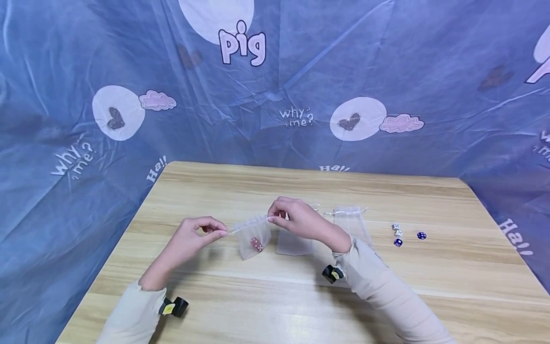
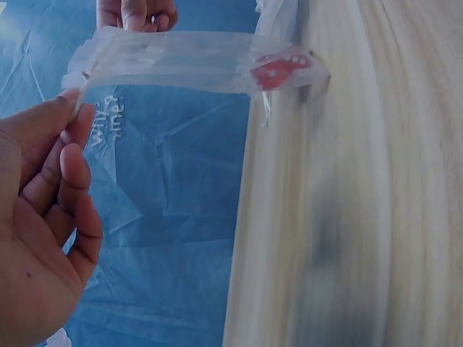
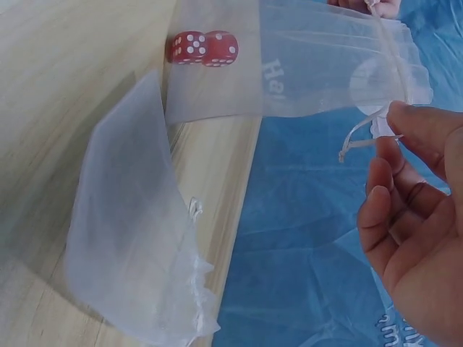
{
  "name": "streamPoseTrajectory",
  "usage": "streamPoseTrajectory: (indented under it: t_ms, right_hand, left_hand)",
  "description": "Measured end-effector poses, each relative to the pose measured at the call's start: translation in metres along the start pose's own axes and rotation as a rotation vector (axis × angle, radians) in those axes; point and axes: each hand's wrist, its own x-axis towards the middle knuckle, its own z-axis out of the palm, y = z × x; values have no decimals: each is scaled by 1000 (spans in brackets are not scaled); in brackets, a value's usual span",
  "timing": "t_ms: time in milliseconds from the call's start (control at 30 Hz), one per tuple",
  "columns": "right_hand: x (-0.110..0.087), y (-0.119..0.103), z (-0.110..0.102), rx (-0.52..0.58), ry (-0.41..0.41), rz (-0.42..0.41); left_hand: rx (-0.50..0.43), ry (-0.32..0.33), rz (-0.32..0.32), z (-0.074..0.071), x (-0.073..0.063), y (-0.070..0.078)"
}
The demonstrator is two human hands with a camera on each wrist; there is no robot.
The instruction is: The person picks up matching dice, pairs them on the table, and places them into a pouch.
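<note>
Between my two hands hangs a sheer white drawstring bag (image 1: 246, 241), with red dice (image 3: 202, 48) showing through its lower end. My left hand (image 1: 195, 235) pinches the drawstring at one side of the bag's mouth between thumb and forefinger. On the opposite side my right hand (image 1: 296, 217) pinches the other string end, and a knotted loop (image 3: 354, 144) dangles by its fingertips in the right wrist view. The mouth is gathered along the string. Beneath my right hand a second sheer bag (image 1: 294, 244) lies on the table, partly covered by that hand.
Another sheer bag (image 1: 350, 222) lies flat beyond my right forearm, which overlaps its lower part. Farther right sit white dice (image 1: 397, 230) and blue dice (image 1: 421, 235). All rest on a wood-grain table (image 1: 240, 306) whose back edge meets a blue printed cloth (image 1: 266, 138).
</note>
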Motion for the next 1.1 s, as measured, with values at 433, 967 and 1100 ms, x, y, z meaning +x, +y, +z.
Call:
streamPoseTrajectory:
  t_ms: [433, 967, 1100]
  right_hand:
    - [0, 0, -3, 20, -7, -38]
    - [-8, 13, -15, -48, -22, 35]
    - [-11, 17, -18, -53, -24, 70]
  left_hand:
    - [75, -37, 69, -12, 4, 6]
    - [106, -9, 38, -26, -1, -1]
    - [131, -7, 38, -31, -2, -3]
